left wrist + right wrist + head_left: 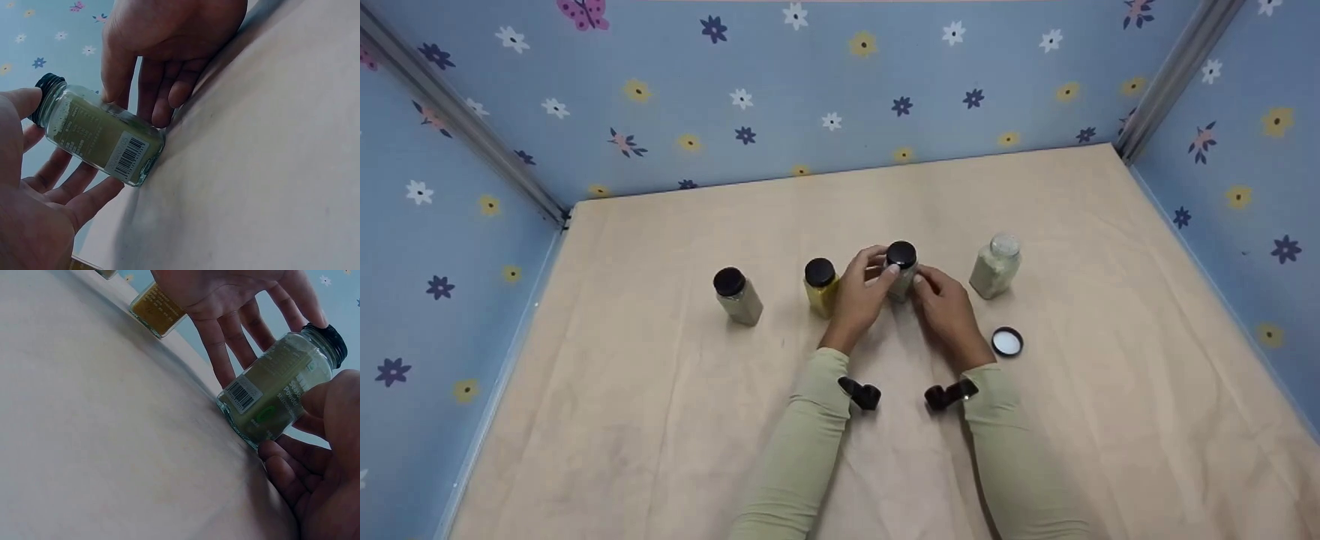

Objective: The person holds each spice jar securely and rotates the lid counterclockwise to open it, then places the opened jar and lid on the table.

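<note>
Both hands are at a square glass jar (901,282) of grey-green powder, upright with a black screw cap (901,254) on. My left hand (856,301) has its thumb on the cap's edge and its fingers spread along the jar's far side. My right hand (949,309) holds the lower body, thumb against the printed side and fingers low by the base. A barcode label (128,155) shows in the left wrist view. Just left of the left hand stands a yellow-powder jar (820,289) with a black cap.
At the far left stands another black-capped jar (741,301) of grey-green powder. To the right is an uncapped jar (995,271) of pale green powder. A loose black cap (1007,342) lies inside up near the right wrist. Flowered blue panels (810,90) border the cloth-covered table (622,420).
</note>
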The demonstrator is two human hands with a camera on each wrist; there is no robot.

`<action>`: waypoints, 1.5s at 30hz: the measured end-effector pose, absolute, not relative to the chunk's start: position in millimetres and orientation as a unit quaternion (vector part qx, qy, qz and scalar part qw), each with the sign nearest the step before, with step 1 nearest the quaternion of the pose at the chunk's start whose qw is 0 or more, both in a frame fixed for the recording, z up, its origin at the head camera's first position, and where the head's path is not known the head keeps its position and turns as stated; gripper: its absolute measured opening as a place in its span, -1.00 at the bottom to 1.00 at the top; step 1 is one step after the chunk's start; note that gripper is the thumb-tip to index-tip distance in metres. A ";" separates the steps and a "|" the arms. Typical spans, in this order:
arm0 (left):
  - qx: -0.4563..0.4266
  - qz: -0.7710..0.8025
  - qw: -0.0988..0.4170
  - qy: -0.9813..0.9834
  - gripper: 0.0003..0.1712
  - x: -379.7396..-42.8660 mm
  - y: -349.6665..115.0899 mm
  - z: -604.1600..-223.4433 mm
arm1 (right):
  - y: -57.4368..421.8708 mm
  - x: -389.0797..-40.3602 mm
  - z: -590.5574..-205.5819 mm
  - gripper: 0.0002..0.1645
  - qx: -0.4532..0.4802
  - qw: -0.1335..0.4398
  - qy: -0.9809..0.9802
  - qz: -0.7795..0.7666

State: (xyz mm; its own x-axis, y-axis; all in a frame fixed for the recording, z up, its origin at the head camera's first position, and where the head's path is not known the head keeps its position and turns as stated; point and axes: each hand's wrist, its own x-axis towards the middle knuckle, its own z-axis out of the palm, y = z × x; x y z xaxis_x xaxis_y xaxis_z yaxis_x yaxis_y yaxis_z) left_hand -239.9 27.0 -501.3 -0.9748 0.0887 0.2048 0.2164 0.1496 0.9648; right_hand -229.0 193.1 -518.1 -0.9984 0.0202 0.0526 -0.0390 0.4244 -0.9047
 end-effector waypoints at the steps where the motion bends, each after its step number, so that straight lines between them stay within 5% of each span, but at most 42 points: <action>1: -0.103 -0.645 0.053 -0.756 -0.61 -239.8 26.9 -502.0 | 193.3 -228.8 -518.1 -0.54 0.005 0.026 -0.843 0.536; 14: -0.112 -0.626 0.064 -0.769 -0.50 -238.7 26.9 -504.3 | 194.1 -229.7 -518.8 -0.54 0.001 0.025 -0.843 0.537; 34: -0.103 -0.561 0.004 -0.821 -0.28 -244.8 27.0 -489.5 | 193.8 -230.1 -517.2 -0.55 -0.002 0.020 -0.843 0.538; 45: -0.094 -0.554 -0.004 -0.827 -0.35 -245.5 29.5 -485.9 | 193.1 -229.9 -517.5 -0.55 -0.003 0.020 -0.841 0.541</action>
